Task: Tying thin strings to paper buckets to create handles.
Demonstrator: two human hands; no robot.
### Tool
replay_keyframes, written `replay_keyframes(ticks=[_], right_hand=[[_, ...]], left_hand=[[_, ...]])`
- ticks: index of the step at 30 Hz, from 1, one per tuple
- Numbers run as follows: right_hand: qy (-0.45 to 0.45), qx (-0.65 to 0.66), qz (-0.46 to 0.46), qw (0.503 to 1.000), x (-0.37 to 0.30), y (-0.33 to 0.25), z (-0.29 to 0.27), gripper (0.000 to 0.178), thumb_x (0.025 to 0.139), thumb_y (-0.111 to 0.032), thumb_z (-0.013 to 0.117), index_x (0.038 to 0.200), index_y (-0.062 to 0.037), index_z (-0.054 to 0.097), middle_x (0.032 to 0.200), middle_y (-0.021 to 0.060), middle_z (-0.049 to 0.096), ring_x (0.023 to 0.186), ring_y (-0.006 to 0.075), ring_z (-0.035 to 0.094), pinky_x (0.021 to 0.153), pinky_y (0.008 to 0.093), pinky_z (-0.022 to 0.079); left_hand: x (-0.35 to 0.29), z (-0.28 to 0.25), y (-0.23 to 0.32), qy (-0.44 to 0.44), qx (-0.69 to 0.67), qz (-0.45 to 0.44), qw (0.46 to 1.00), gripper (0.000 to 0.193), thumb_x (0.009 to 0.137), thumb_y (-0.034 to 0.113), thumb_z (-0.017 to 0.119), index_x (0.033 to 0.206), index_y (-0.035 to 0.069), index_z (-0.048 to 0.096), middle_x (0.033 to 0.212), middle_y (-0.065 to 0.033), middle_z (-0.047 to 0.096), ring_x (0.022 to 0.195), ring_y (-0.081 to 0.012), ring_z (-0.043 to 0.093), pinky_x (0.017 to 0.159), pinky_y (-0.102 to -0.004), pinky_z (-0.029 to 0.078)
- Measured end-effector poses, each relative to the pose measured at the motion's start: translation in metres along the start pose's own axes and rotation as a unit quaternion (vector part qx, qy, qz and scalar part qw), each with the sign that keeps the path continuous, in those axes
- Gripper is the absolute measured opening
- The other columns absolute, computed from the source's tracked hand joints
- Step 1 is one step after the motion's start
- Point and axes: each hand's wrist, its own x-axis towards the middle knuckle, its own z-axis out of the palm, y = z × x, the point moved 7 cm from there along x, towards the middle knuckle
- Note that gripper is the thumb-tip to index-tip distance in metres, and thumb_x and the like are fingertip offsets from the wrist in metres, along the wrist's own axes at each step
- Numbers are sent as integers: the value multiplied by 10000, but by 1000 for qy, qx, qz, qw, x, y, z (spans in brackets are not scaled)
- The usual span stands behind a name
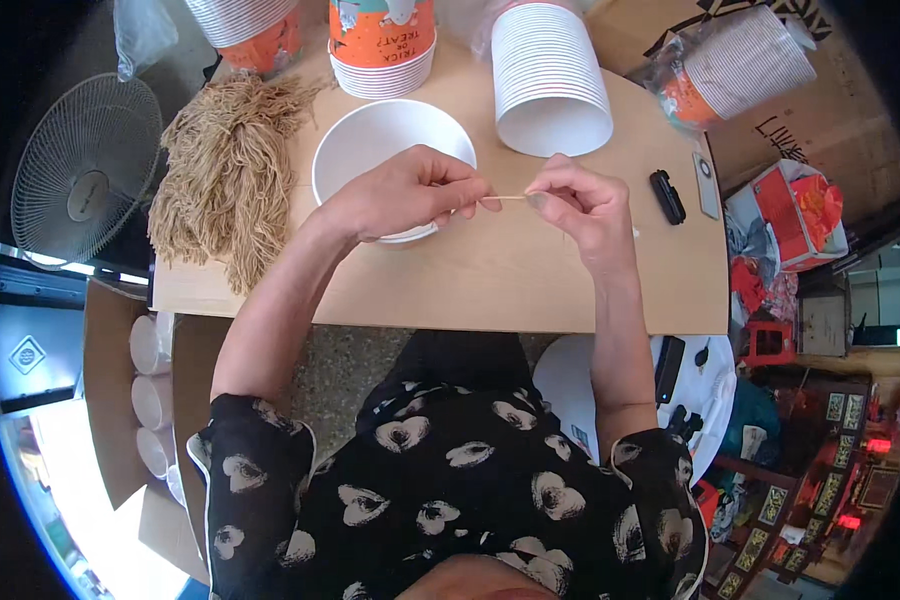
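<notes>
Both of my hands are raised over the table, pinching a short length of tan string (511, 197) between them. My left hand (405, 195) is closed on its left end, with thumb and fingers pressed together. Closed on the other end is my right hand (585, 205), in a thumb-and-finger pinch. The string looks fairly straight between the fingertips. Below and behind my left hand stands a white paper bucket (355, 140), its mouth up and partly covered by that hand. A thick bundle of tan strings (225, 170) lies on the table to the left.
Stacked white buckets (552, 80) and an orange printed stack (383, 50) stand along the table's far side. A black tool (667, 197) lies at the right, near the table edge (725, 270). A fan (88, 190) and a cardboard box (110, 390) are at the left.
</notes>
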Motion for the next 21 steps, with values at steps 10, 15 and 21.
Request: replay_keyframes(ticks=[10, 15, 21], right_hand=[[-49, 135, -8, 990, 12, 3, -5, 114, 800, -11, 696, 905, 33, 701, 860, 37, 588, 710, 70, 468, 622, 211, 355], [13, 123, 15, 992, 12, 11, -5, 103, 814, -22, 666, 898, 23, 705, 773, 16, 571, 726, 78, 483, 646, 216, 358], [91, 198, 131, 967, 4, 31, 3, 137, 860, -59, 685, 978, 2, 717, 661, -57, 528, 542, 6, 376, 492, 190, 273]], left_hand=[[-2, 2, 8, 64, -139, 12, 988, 140, 956, 148, 642, 987, 12, 657, 783, 5, 613, 679, -63, 572, 604, -209, 453], [-2, 10, 7, 54, -122, 30, 991, 180, 944, 162, 671, 1028, 2, 678, 853, -5, 670, 738, -57, 598, 668, -206, 498], [-4, 16, 3, 99, -110, 61, 987, 164, 938, 170, 687, 1022, 30, 699, 763, 48, 618, 648, -11, 517, 546, -174, 400]])
